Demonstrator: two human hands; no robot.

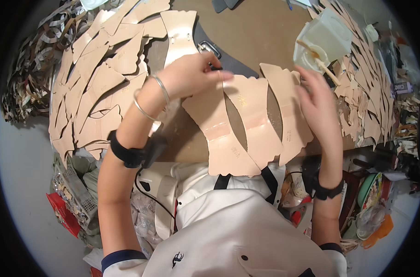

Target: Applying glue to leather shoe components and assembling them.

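Observation:
Three beige leather cut pieces (251, 124) lie side by side on the brown worktable (261, 32), partly overlapping. My left hand (194, 74) presses down on the top of the leftmost piece (221, 138), fingers pointing right. My right hand (318, 108) rests flat along the rightmost piece (286, 106), fingers spread. Neither hand grips anything. Two thin bangles (150, 99) circle my left wrist, and a black band sits on each forearm.
A large heap of similar beige pieces (99, 78) fills the table's left. More pieces (362, 101) pile at the right. A clear plastic container with a stick (321, 44) stands at the back right. A dark piece with a metal clip (210, 48) lies behind my left hand.

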